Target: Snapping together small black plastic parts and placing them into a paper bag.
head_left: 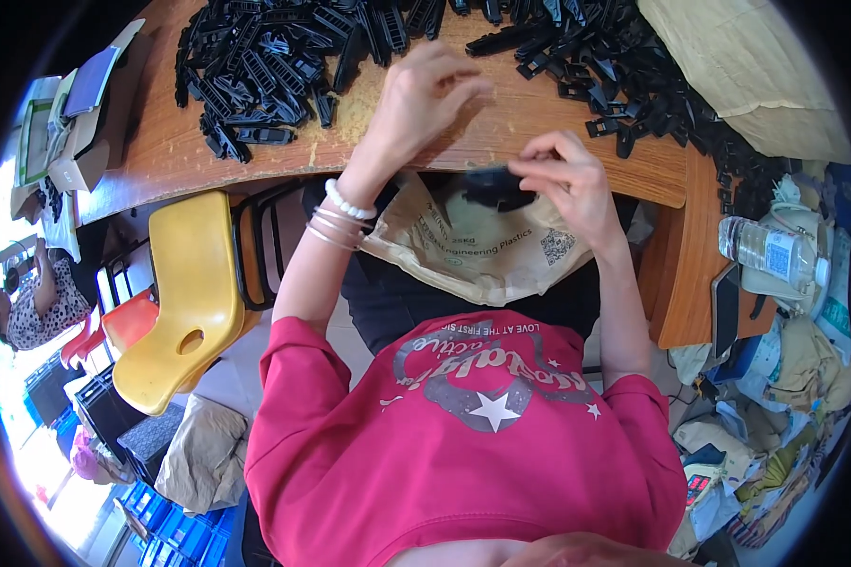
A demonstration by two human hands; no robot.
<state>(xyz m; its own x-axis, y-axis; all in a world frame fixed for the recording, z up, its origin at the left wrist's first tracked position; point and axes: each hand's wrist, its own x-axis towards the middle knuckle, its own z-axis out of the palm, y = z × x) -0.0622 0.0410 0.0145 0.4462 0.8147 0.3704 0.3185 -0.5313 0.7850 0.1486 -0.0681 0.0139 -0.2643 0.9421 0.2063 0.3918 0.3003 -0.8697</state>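
Pink shirt [501,472] foremost, a seated person parts the left hand's [432,99] seemingly empty fingers above the table [638,175] while the right hand [569,184], best kept low and steady, pinches or releases, blur hiding which, a black part [497,189] over the paper sack [397,231], long axis roughly left-right, leading end unclear.

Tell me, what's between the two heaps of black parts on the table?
In the head view, the left hand shows between them, over a strip of table.
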